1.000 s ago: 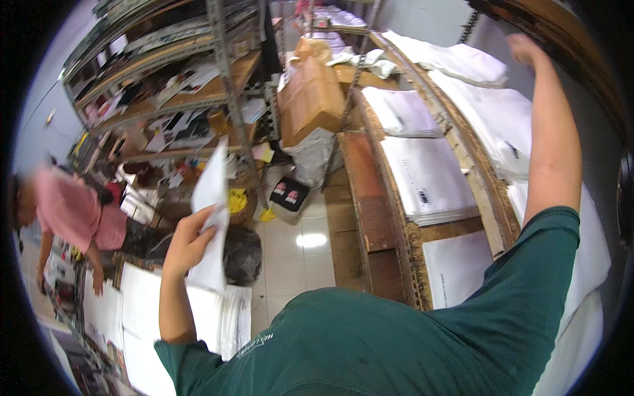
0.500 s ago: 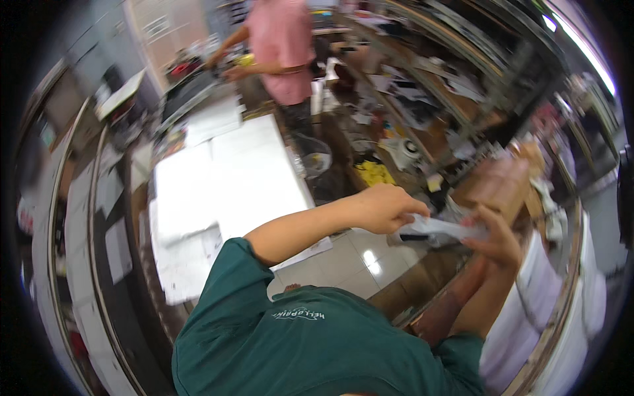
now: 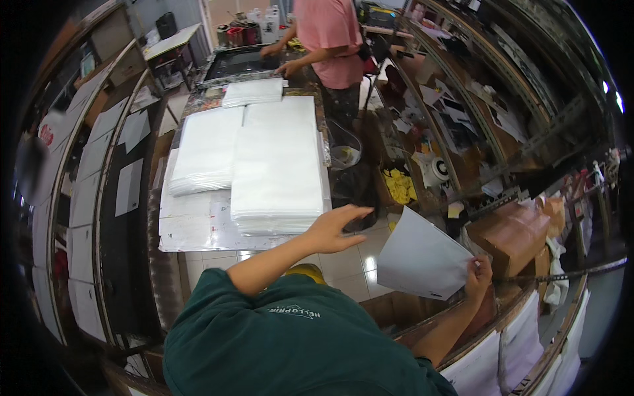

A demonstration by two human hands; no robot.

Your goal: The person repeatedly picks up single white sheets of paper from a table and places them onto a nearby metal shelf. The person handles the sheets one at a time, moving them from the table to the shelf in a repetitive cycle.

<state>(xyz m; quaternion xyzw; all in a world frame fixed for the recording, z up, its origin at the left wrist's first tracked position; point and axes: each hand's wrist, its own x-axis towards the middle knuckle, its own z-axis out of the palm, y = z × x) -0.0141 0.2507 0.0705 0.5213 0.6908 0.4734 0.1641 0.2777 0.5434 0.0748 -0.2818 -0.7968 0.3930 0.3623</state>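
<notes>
My right hand [image 3: 481,276] is closed on one edge of a pale, flat sheet [image 3: 422,256], which hangs tilted over the floor. A small dark print shows near its lower edge. Whether it is a single sheet or a flat bag, I cannot tell. My left hand [image 3: 340,228] is open with fingers apart, to the left of the sheet and not touching it. Just beyond that hand, a tall stack of white sheets [image 3: 277,165] lies on the table, beside a second stack [image 3: 208,148].
The table [image 3: 191,228] also bears a smaller stack [image 3: 252,92]. At its far end a person in pink [image 3: 330,43] handles a dark framed screen [image 3: 241,64]. Racks with sheets [image 3: 82,251] stand left. Shelving, a brown carton [image 3: 508,237] and a rack with hanging sheets [image 3: 522,330] stand right.
My hands have moved apart: the left has come away from the sheet, leftward. The sheet, seen nearly edge-on before, now faces up in my right hand. The view has shifted and sharpened.
</notes>
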